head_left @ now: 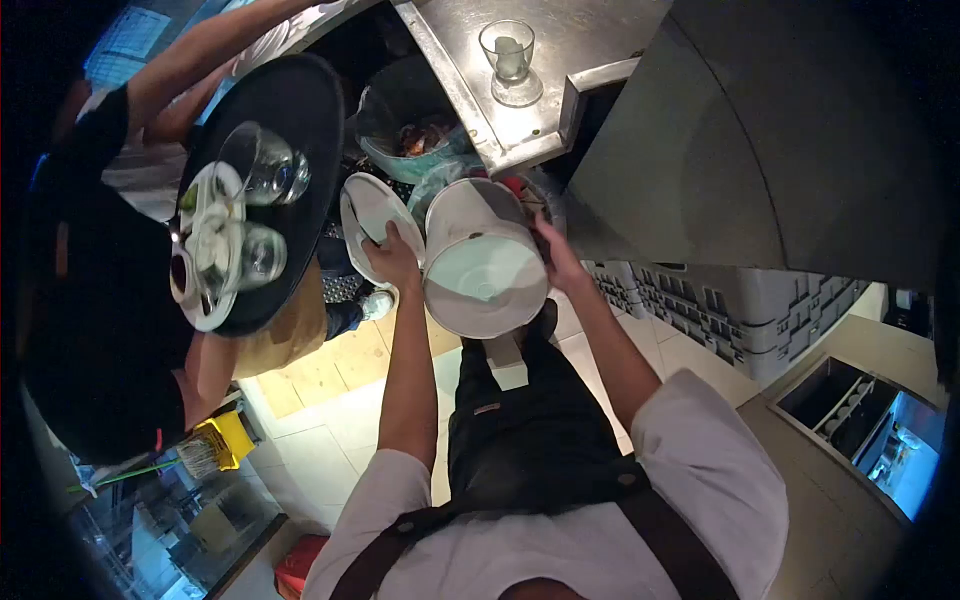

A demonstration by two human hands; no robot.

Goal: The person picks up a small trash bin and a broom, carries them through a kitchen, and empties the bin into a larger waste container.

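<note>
My left hand (395, 257) grips a white oval plate (372, 205), with the thumb over its face. A thin dark utensil seems to lie on the plate. Just right of that hand is a white bucket (485, 290), tipped away from me with a flat round end facing me. My right hand (562, 258) presses against the bucket's right side, its fingertips partly hidden behind it. The bucket's far end is over a bagged bin (546, 198) holding something red. What is inside the bucket is hidden.
At left a co-worker (95, 270) holds a black round tray (312, 110) with clear glasses and white dishes. Beyond is a bagged waste bin (385, 100). A glass (508, 52) stands on the metal counter (600, 25). Grey crates (715, 300) are stacked at right.
</note>
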